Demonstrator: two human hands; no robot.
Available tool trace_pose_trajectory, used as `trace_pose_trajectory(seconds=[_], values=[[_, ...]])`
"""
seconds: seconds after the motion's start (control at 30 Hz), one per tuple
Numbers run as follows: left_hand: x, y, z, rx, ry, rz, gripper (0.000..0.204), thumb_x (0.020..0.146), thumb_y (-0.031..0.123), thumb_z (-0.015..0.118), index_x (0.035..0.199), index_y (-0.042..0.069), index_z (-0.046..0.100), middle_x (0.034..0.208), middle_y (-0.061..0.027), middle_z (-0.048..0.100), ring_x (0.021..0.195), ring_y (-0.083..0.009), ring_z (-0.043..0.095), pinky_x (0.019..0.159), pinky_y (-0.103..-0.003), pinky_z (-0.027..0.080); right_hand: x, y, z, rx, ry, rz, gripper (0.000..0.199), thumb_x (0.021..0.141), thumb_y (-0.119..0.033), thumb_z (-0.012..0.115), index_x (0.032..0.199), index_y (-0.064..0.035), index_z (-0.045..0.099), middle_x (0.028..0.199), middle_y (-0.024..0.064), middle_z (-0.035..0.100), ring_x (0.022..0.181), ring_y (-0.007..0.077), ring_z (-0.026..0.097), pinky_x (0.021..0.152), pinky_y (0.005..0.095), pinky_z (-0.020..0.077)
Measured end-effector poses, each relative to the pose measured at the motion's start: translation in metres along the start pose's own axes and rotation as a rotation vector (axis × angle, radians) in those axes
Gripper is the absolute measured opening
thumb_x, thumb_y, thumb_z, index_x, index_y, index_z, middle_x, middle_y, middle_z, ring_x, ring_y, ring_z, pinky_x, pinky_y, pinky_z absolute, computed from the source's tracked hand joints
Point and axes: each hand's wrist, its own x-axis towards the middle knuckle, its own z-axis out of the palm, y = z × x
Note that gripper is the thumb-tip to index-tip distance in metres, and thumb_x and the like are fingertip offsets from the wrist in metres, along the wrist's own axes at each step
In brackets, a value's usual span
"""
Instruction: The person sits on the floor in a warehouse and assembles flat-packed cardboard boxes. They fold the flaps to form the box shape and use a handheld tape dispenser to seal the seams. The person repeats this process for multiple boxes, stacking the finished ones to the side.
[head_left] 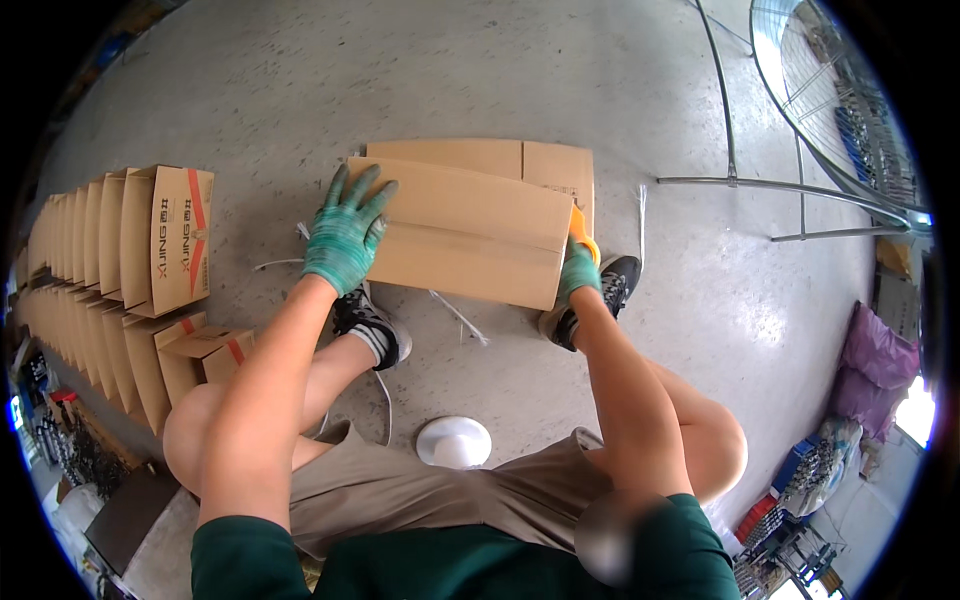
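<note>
So, ctn [465,238] btwn boxes [135,245] & metal frame [732,182]

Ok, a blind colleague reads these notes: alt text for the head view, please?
A green-gloved left hand rests on a flat brown cardboard carton, while the green-gloved right hand is at its right end beside a partly hidden orange object. Rows of brown cardboard boxes stand on the grey floor to the left.

L hand [345,235] gloved, fingers [361,184] spread; R hand [578,272] gloved, part. hidden; forearms [268,385] bare, fwd.
</note>
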Motion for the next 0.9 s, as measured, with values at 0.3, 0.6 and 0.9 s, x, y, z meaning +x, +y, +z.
trace_pose_trajectory(seconds=[0.3, 0.6, 0.9], values=[[-0.003, -0.017, 0.008, -0.058, 0.08, 0.056, 0.055, 0.097, 0.015, 0.052, 0.151, 0.02, 0.042, 0.162, -0.0059, 0.031, 0.151, -0.0398, 0.018, 0.122, -0.048, 0.027, -0.011, -0.261, -0.033, 0.08, 0.431, -0.577, 0.044, 0.091, -0.02, 0.062, 0.132, -0.0074, 0.058, 0.138, 0.0211, 0.054, 0.131, 0.0433, 0.047, 0.112, 0.0538, 0.0358], [-0.006, -0.011, 0.021, -0.586, 0.157, -0.322, 0.056, 0.103, 0.019, 0.048, 0.156, 0.017, 0.032, 0.147, -0.0233, 0.046, 0.133, -0.0427, 0.045, 0.105, -0.048, 0.042, -0.002, -0.173, -0.064, -0.278, 0.37, -0.405, 0.054, 0.097, -0.038, 0.054, 0.145, -0.0117, 0.049, 0.153, 0.0162, 0.042, 0.144, 0.0423, 0.033, 0.119, 0.0579, 0.0212], [0.005, -0.06, 0.085, -0.138, 0.124, -0.378, 0.059, 0.104, 0.054, 0.033, 0.129, 0.009, 0.061, 0.107, -0.026, 0.066, 0.085, -0.0428, 0.064, 0.072, -0.053, 0.051, 0.027, -0.097, -0.065, 0.463, 0.0, 0.228, 0.076, 0.097, -0.057, 0.051, 0.151, -0.0056, 0.038, 0.143, 0.0194, 0.053, 0.135, 0.0327, 0.047, 0.115, 0.0391, 0.0339]])
